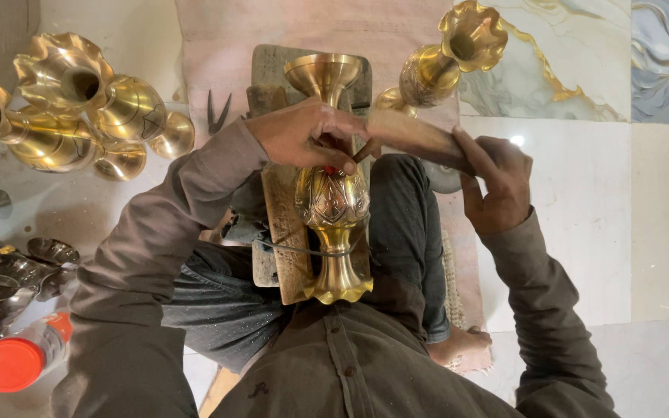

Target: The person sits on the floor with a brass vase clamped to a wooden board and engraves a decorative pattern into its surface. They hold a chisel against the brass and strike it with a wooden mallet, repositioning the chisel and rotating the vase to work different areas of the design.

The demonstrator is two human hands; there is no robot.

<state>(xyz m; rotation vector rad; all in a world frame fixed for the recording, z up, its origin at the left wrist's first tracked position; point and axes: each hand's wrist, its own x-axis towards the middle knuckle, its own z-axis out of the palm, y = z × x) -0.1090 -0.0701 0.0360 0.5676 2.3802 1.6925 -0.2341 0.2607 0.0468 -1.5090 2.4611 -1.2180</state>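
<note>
Lying on its side along a wooden board (280,224) across the person's lap, the brass vase (333,203) points its flared mouth to the far side and its scalloped foot to the near side. Its bulbous middle carries embossed leaf-shaped panels; neck and stem are smooth and polished. A thin wire (303,251) crosses the stem just above the foot. The left hand (311,135) rests on the upper body of the vase, fingers curled down around a small tool with a red part showing. The right hand (497,186) is closed around a wooden mallet (416,139), whose head sits just beside the left hand. More brass vases (79,108) lie far left.
</note>
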